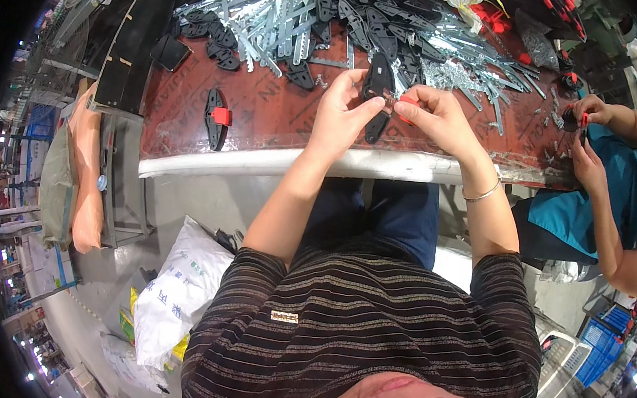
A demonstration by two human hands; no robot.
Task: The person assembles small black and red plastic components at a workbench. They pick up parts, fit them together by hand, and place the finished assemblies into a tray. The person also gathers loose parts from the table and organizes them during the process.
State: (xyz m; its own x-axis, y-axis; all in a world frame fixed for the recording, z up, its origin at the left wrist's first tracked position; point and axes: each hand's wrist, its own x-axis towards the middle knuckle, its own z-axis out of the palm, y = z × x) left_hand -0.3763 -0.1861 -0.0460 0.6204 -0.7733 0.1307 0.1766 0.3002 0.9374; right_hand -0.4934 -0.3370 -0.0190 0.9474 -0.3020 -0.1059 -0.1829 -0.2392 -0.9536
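Over the near part of the table, my left hand [341, 117] is closed round a long black plastic part [380, 74] that stands roughly lengthwise away from me. Close against it, my right hand [445, 121] pinches a small red plastic piece [407, 108], partly hidden by the fingers. The fingertips of both hands nearly meet at the middle of the black part. To the left lies a similar black part [215, 102] with a red piece [221, 116] across its middle. Beyond my hands is a heap of toothed metal strips [276, 32] mixed with black plastic parts [354, 24].
Small metal pieces [449, 75] lie loose beyond my right hand. A dark flat box-like thing [171, 53] rests at the left. White padding [246, 163] covers the front edge of the red-brown table [273, 112]. At right, a co-worker's hands [592, 158] hold a red-and-black part. A white sack [182, 286] stands on the floor.
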